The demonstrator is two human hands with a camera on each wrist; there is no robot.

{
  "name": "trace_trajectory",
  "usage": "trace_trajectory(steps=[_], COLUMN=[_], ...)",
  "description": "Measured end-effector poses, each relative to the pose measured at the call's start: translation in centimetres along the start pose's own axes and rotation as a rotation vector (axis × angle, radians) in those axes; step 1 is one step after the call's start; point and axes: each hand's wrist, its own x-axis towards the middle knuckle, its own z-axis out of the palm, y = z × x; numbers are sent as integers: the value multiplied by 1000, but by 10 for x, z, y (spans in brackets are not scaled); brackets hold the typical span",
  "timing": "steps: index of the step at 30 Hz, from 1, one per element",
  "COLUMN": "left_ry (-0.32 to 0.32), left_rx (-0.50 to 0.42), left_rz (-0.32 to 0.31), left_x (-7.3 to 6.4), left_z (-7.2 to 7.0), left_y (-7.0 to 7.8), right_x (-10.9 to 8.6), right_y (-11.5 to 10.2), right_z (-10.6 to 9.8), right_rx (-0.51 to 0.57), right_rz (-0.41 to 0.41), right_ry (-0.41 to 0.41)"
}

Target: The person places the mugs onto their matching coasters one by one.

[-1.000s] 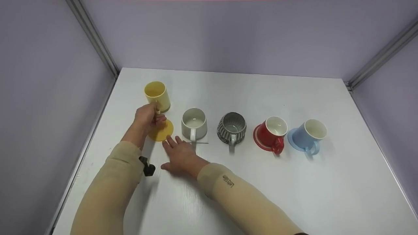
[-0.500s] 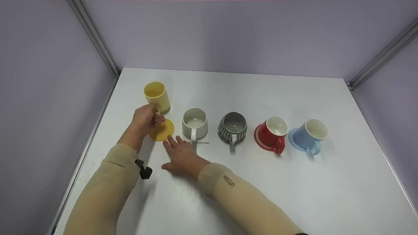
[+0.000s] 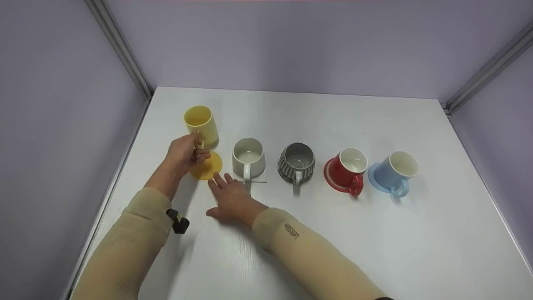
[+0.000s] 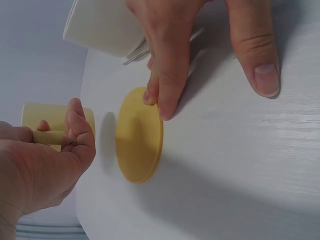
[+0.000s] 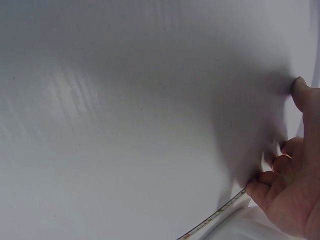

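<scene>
My left hand [image 3: 181, 153] grips the handle [image 4: 48, 137] of a yellow mug [image 3: 208, 132], which stands upright at the far left of the row. In the left wrist view a gap and a shadow lie between the mug's base and the table, so it is slightly raised. Just nearer to me is a round yellow coaster [image 3: 213, 168], partly covered by the left hand in the head view. My right hand [image 3: 231, 199] lies with spread fingers on the table, its fingertips touching the coaster's near right edge. Nothing is held in it.
Right of the coaster, a white mug [image 3: 257, 164] stands on a thin, pale coaster. Further right follow a grey striped mug [image 3: 287, 168], a red mug [image 3: 344, 175] and a light blue mug [image 3: 387, 177], each on a matching coaster. Walls enclose the white table [image 3: 374, 250].
The yellow mug has moved very slightly toward me and to the right in the left hand. My left forearm has shifted left and nearer. The right hand stays in place.
</scene>
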Motion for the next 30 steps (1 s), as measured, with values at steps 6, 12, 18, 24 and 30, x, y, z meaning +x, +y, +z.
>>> trace_trajectory(steps=[6,12,18,24,30], left_ry=[6,-8,-7,6,24], left_rx=[-14,-5,34,58,60], left_rz=[25,40,39,33,12], left_x=[-2,-3,-5,-7,-12], left_z=[-1,-2,-3,-7,-12], left_y=[-1,-2,-2,-5,-13], right_x=[0,0,0,2,4], right_y=[-2,-2,-3,-7,-16], right_z=[1,1,2,4,8], right_rx=[1,6,-13,-25,-28], right_rz=[6,16,4,10,11], right_ry=[1,-12,3,11,5])
